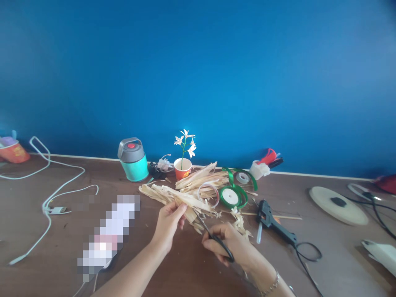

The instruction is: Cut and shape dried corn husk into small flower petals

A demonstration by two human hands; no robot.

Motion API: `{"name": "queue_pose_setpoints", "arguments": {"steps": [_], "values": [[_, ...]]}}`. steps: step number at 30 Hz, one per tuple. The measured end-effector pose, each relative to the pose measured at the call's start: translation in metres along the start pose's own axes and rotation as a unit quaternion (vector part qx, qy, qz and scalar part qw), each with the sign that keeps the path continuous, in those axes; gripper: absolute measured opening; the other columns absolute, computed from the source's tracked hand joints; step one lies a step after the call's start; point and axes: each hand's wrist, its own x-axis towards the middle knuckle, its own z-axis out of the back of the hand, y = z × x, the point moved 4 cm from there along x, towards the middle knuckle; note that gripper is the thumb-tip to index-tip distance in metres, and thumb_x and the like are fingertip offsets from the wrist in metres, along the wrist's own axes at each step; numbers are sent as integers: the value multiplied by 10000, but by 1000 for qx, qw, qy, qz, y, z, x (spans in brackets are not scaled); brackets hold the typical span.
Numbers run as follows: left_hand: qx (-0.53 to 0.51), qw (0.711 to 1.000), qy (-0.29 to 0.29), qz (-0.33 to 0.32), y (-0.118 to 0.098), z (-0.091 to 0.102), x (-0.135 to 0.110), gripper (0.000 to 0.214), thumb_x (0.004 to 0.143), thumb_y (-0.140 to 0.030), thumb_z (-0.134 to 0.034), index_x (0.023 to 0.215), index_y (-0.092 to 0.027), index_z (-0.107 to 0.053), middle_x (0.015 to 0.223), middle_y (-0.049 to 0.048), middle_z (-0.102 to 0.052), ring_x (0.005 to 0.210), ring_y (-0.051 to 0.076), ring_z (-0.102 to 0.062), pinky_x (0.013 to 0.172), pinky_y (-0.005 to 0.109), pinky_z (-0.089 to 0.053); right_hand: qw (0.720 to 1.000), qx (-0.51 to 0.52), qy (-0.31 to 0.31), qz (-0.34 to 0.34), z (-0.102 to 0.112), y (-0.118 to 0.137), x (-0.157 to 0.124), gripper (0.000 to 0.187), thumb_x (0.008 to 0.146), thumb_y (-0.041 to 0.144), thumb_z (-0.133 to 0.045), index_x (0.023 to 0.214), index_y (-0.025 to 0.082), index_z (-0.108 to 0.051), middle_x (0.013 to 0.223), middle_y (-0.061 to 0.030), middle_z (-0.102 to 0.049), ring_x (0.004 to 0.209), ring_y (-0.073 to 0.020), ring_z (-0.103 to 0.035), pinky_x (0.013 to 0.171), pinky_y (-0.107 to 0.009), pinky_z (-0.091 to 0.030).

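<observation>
My left hand (pixel 168 222) pinches a dried husk strip (pixel 189 211) just off the table, near the husk pile (pixel 198 178), keeping its end taut against the scissors (pixel 206 229) that my right hand (pixel 230 243), fingers curled through the handles, angles in from the right.

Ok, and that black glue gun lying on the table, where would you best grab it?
Probably by the glue gun's long black handle, near where the cord leaves, coming from above. It lies flat on the table with that stretch bare, while its other end is near the husks and ribbon. The right hand, nearest, holds scissors.
</observation>
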Motion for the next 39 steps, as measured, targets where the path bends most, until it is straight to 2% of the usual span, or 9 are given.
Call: {"name": "queue_pose_setpoints", "arguments": {"steps": [10,17,29,32,39], "values": [[-8,1000,1,21,1,-1,0,335,615,-405,-763,534,-141,-572,439,-39,-502,390,58,-414,382,175,-299,1000,-10,-10,1,2,1,-2,212,727,340,-680,760,131,-658,408,65,-500,324,-45,-392,326,-143,-257],[-22,1000,-15,-5,-5,-2,-2,363,640,-473,-739,586,-146,-593,452,-45,-498,393,58,-420,376,166,-302,1000,-5,-5,0,2,0,-1,206,726,333,-673,752,130,-652,401,69,-488,324,-42,-381,324,-141,-259],[13,1000,-8,-24,-5,1,1,355,674,-463,-716,581,-138,-606,449,-36,-484,418,63,-414,402,169,-304,1000,-12,5,-10,1,2,-4,212,733,343,-670,756,133,-650,410,72,-481,337,-42,-373,342,-149,-268],[11,1000,-8,-27,-5,1,1,370,676,-455,-712,533,-147,-564,434,-40,-469,414,60,-399,402,169,-301,1000,-10,9,-1,1,1,-2,218,741,346,-661,770,131,-647,410,71,-481,333,-42,-376,333,-145,-258],[8,1000,-11,1,-4,0,0,362,628,-440,-733,526,-145,-549,462,-36,-505,410,56,-407,391,167,-307,1000,-9,0,-13,0,0,1,196,733,327,-661,777,137,-642,418,67,-501,331,-46,-390,332,-141,-282]]}}
